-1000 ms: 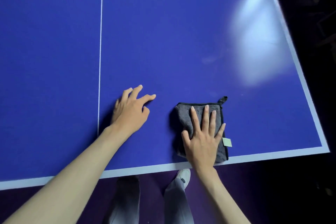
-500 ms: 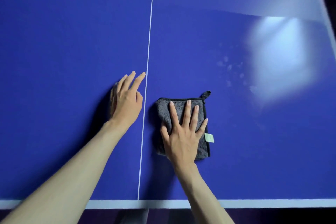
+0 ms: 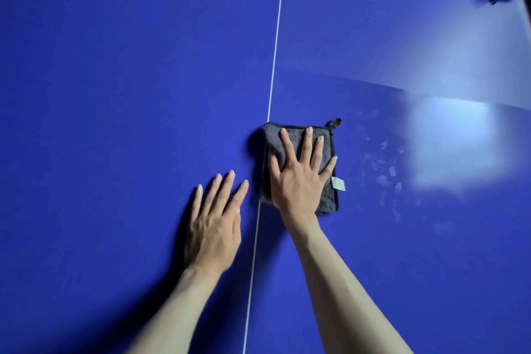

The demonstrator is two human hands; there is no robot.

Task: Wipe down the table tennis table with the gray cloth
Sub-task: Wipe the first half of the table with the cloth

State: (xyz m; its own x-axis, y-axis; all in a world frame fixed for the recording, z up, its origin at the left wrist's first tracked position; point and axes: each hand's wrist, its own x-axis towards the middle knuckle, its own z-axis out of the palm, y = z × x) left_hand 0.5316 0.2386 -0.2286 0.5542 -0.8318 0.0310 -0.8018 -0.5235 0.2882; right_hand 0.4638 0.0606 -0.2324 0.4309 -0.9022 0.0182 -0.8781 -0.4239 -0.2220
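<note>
Plainly the wiping stroke is under way: the right hand (image 3: 298,178) lies flat on the cloth (image 3: 298,149), fingers straight and fanned apart, palm pressing the folded gray square down onto the table (image 3: 115,66). Nothing is pinched; the cloth is held only by downward pressure. It sits just right of the centre line (image 3: 273,66), its left edge lapping over that line, a small hanging loop at its far right corner and a pale tag (image 3: 338,183) at its right edge. The left hand (image 3: 214,227) rests flat on the bare surface just left of the line, fingers straight and close together, holding nothing; it looks like a brace for the leaning body. To the right of the cloth a scatter of pale smudges (image 3: 385,164) shows near a bright patch of reflected light, well toward the table's right edge. No near edge of the table is in view, so the cloth is out in the middle of the playing surface. I judge the job only partly done, since those marks are yet uncleaned. The next move likely calls for sliding the cloth rightward across the smudges with steady, even pressure, palm kept flat so the fold does not bunch or roll, while the left hand steadies the reach. A dark, blurred shape in the far right corner of the view cannot be identified.
</note>
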